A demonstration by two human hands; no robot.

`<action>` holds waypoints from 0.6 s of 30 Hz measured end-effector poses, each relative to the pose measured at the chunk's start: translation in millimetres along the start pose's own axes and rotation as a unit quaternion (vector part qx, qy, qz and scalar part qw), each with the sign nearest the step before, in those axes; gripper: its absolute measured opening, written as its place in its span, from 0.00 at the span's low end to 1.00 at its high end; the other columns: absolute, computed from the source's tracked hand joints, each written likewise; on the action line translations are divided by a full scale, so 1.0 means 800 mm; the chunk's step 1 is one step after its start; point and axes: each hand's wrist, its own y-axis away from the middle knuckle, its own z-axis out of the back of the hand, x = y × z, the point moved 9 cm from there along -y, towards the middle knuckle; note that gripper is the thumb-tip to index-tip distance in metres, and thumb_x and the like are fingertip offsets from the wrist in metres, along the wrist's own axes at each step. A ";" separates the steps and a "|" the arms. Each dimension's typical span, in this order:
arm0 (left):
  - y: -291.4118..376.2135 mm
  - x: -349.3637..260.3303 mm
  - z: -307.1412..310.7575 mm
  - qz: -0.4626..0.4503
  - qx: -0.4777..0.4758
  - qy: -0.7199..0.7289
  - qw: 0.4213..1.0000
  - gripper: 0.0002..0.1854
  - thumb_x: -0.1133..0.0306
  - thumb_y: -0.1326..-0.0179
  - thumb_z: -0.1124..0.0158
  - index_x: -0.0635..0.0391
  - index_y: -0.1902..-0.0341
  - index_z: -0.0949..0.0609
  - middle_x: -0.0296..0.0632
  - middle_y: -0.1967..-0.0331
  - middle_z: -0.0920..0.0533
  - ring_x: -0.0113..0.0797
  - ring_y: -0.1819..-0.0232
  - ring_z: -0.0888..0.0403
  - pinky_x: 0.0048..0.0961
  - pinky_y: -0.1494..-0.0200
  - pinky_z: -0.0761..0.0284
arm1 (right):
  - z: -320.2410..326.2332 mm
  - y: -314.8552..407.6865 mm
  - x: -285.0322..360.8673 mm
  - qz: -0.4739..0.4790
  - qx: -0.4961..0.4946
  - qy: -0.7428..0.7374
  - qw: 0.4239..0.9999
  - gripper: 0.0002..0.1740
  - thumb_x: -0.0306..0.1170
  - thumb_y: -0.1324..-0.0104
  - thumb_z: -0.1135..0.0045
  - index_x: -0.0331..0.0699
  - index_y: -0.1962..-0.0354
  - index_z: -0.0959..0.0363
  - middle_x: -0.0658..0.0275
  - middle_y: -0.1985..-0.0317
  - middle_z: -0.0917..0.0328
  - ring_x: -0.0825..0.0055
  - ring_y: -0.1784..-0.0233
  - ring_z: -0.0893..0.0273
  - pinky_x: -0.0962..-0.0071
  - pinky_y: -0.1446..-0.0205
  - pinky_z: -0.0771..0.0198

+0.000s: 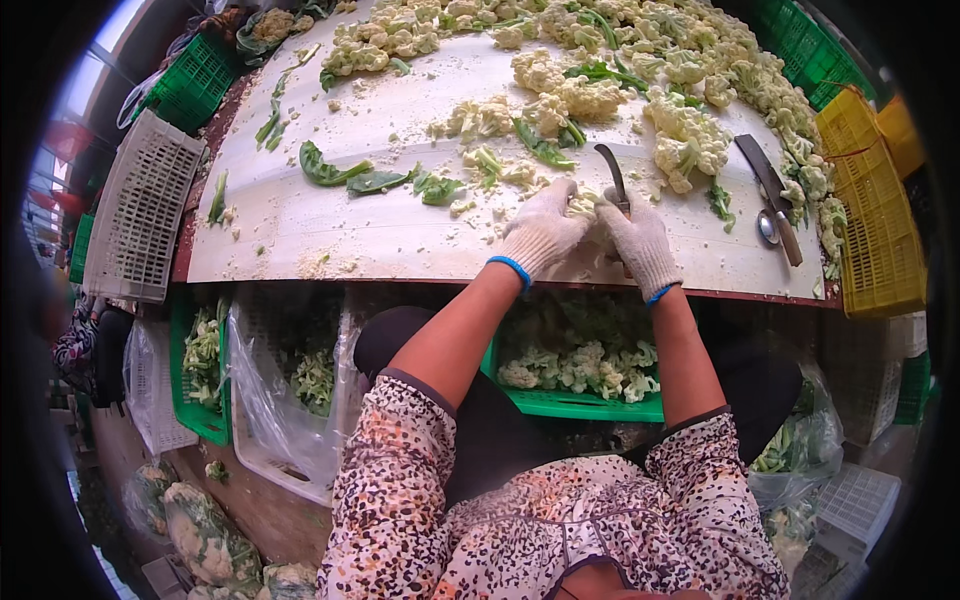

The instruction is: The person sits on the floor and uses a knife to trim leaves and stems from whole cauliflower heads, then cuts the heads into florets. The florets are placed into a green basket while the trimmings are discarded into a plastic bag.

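Observation:
My left hand [546,231], in a white knit glove with a blue cuff, grips a small cauliflower piece [582,201] above the white table [360,247]. My right hand [639,238], gloved alike, holds a small curved knife [613,172] with its blade pointing up and away; its fingertips are at the same piece. Beyond my hands lie cauliflower florets [592,97], a larger cauliflower cluster [684,139] and loose green leaves [541,144]. A broad-bladed knife [765,172] with a wooden handle and a metal spoon [767,226] rest at the right.
Cauliflower is heaped along the table's far and right sides. A yellow crate [870,210] stands right, a white crate [144,206] left. Under the near edge are a green crate [592,405] of florets and a plastic-lined crate [281,472]. Wrapped cauliflower heads [206,529] lie on the floor.

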 end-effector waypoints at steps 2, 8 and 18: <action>-0.006 0.028 -0.002 -0.007 -0.028 -0.010 1.000 0.33 0.55 0.43 0.29 0.57 0.35 0.22 0.54 0.44 0.16 0.52 0.41 0.18 0.40 0.37 0.25 | 0.008 0.036 0.021 -0.002 0.011 0.030 0.999 0.25 0.41 0.31 0.38 0.33 0.43 0.28 0.59 0.68 0.19 0.73 0.67 0.18 0.72 0.70 0.23; -0.014 0.036 -0.009 -0.006 0.016 0.109 0.994 0.28 0.67 0.38 0.32 0.66 0.36 0.24 0.52 0.43 0.16 0.39 0.44 0.18 0.31 0.41 0.23 | 0.031 0.085 0.021 0.151 0.044 0.186 0.970 0.20 0.44 0.25 0.45 0.38 0.47 0.27 0.49 0.64 0.17 0.47 0.60 0.17 0.55 0.55 0.24; -0.017 0.047 -0.006 0.002 -0.006 0.095 0.995 0.25 0.67 0.38 0.31 0.64 0.40 0.22 0.44 0.52 0.15 0.32 0.54 0.19 0.28 0.49 0.22 | 0.000 0.079 -0.006 0.135 0.034 0.282 0.949 0.17 0.44 0.23 0.50 0.40 0.48 0.29 0.45 0.64 0.17 0.43 0.58 0.18 0.48 0.55 0.25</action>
